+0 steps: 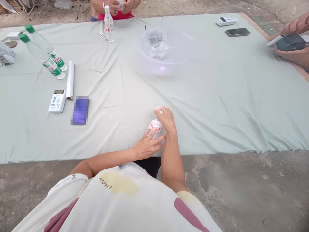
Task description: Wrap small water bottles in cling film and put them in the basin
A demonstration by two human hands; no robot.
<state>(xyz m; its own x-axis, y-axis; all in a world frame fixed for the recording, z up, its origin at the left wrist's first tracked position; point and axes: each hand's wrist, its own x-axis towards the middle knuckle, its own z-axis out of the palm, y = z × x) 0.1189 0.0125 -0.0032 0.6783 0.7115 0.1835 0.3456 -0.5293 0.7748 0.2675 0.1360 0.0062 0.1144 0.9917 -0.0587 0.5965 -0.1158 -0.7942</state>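
Note:
On the cloth close to the table's front edge lies a small clear-plastic-wrapped packet (155, 125) with pink and white print. My left hand (149, 146) rests over its lower end, fingers spread and touching it. At the upper end my right hand (166, 119) is closed, its fingertips pinching the crinkled wrap. The fingers cover part of the packet, so what is inside it cannot be made out.
A translucent basin (166, 66) holds crumpled clear plastic (158, 48). To the left are green-capped bottles (49, 62), a white roll (70, 79), a power bank (57, 101) and a purple item (80, 110). Co-workers' hands (118, 5) appear behind, and another person's (293, 48) at right.

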